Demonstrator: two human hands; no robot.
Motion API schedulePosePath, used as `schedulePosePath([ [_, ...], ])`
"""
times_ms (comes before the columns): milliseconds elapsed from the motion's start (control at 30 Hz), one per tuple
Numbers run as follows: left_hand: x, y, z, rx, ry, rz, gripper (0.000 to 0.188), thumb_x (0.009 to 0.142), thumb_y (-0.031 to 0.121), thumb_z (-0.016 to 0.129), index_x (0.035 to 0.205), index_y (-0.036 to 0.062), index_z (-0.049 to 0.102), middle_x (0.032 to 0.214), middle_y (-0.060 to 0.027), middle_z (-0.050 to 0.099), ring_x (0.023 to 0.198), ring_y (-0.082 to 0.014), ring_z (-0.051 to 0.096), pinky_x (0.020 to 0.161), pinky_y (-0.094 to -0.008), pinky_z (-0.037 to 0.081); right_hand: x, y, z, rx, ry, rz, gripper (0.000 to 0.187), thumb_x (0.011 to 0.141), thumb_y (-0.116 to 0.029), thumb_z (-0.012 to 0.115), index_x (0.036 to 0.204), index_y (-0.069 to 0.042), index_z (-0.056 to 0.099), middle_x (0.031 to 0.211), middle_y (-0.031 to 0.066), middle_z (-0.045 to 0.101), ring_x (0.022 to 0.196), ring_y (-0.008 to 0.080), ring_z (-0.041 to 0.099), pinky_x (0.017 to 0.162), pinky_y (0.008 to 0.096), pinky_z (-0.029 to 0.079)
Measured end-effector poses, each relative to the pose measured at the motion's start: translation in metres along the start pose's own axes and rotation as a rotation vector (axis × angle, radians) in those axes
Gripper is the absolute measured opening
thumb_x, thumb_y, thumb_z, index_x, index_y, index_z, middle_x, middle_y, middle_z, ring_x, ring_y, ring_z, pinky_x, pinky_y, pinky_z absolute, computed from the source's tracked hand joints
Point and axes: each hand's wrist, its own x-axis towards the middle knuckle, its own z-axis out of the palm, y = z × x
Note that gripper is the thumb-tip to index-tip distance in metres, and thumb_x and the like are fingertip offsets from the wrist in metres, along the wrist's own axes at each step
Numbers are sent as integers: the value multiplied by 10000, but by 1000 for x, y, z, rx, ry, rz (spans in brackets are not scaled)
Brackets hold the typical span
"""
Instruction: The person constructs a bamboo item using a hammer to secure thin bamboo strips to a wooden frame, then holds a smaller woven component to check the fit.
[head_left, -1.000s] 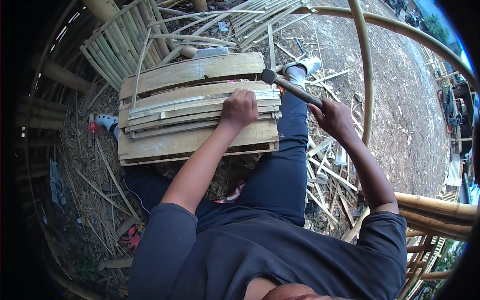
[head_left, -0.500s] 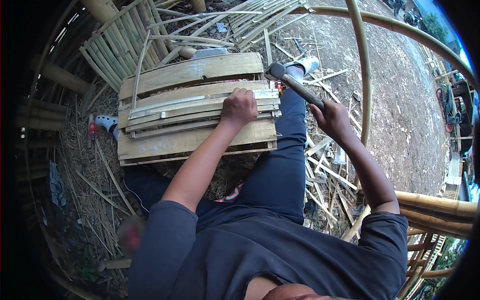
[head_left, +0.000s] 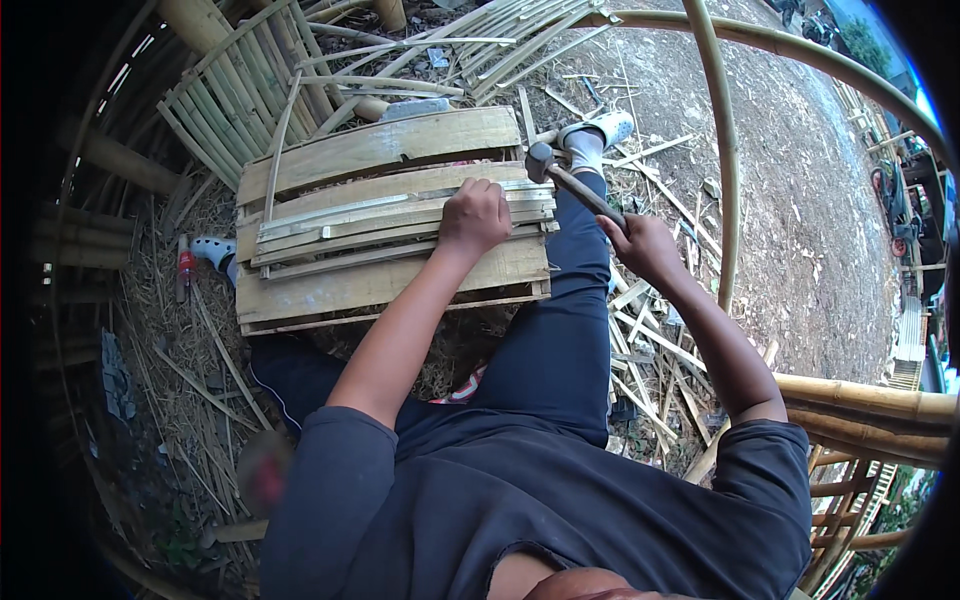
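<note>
Left hand (head_left: 476, 215) fisted on slats (head_left: 390, 219); right (head_left: 645, 248) gripping hammer (head_left: 583, 191).

Soft daylight brightens the ground (head_left: 800, 270) at right; the left is dim, the fisheye corners black.

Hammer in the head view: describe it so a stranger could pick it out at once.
Start at the slatted wooden platform left of centre. By its right edge, the right hand grips the hammer by its handle, head pointing up and left. That blocky grey head sets it apart from the pale strips littering the ground nearby.
</note>
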Motion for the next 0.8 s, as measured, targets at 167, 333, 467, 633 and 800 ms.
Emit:
schedulePosePath([
  [167, -3, 0, -3, -14, 14, -1, 137, 878, 123, 611, 782, 36, 655, 818, -148, 668, 825, -320, 670, 724, -430, 593, -7, 2, -6, 206, 8, 54, 675, 1014, -558, 605, 735, 55, 665, 603, 236, 606, 582, 404, 640, 611, 502, 497],
  [333, 4, -1, -9, -62, 37, -42, 135, 880, 110, 597, 780, 30, 639, 820, -163, 652, 860, -353, 661, 775, -463, 578, -53, -24, -5, 336, 16, -85, 561, 1003, -474, 674, 764, 33, 657, 575, 178, 586, 511, 338, 586, 547, 452, 458],
  [467, 11, -16, -11, -391, 171, -179, 223, 985, 86, 517, 912, -11, 704, 909, -215, 697, 890, -412, 671, 809, -468, 564, -83, -40, 35, 185, 134, -262, 453, 940, -431, 753, 769, -20, 667, 598, 160, 622, 583, 368, 663, 546, 455, 500],
  [633, 18, -44, -4, -1020, 40, -537, 379, 1129, 262, 471, 1101, -29, 712, 1066, -137, 728, 1038, -216, 704, 991, -364, 577, -81, -42, 86, 217, 402, -419, 412, 856, -433, 824, 852, -59, 650, 689, 123, 653, 614, 333, 671, 554, 426, 518],
  [800, 19, -52, -13, -1215, -139, -631, 335, 1123, 161, 442, 1256, -80, 632, 1244, -147, 663, 1198, -239, 644, 1137, -369, 502, -71, -42, 103, 137, 375, -457, 432, 819, -415, 851, 814, -61, 603, 719, 122, 638, 691, 313, 684, 622, 418, 545],
])
